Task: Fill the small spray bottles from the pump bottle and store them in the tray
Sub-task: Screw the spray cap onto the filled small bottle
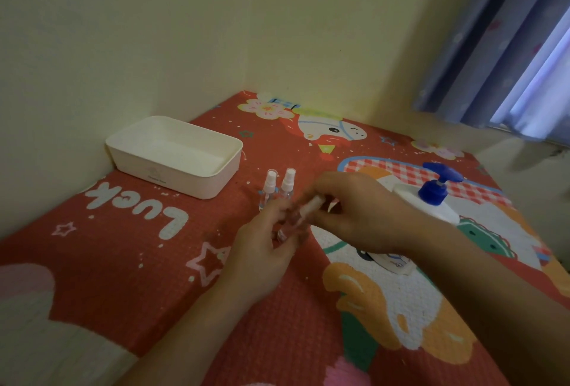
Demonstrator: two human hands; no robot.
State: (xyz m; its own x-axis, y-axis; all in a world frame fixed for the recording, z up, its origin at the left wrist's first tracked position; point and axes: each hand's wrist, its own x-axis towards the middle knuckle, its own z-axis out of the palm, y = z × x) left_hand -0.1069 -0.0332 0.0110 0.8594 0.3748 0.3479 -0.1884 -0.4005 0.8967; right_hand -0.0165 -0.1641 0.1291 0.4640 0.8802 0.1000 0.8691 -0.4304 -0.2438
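hands meet on one small bottle, pump bottle waits at three o'clock

left hand (262,250) curls its fingers round the clear body of a small spray bottle (290,222), holding it low over the red printed mat (123,247). your right hand (354,210) comes in from three o'clock and pinches the white spray cap (313,205) at the top of that bottle. the picture is blurred where the fingers meet, so you cannot tell whether the cap is seated, loosened or already free.

the relation to mind is the bottle's long axis. it leans, with the base toward seven o'clock in your left palm and the cap end toward one o'clock under your right fingertips. any twist or pull should, in my judgement, run along that line, and the neck should come upright before any liquid goes in.

the pump bottle (431,197), white with a blue pump head, stands at three o'clock from your hands, just beyond your right wrist. your right hand is the nearer one to it, so it seems the natural one to press the pump while your left brings the open neck under the spout.

two more spray bottles (279,190) stand upright, touching or nearly so, at twelve o'clock just past your left fingertips. the white tray (172,170) sits at ten o'clock against the wall, nearer your left hand, with nothing visible in it. the task looks barely begun.
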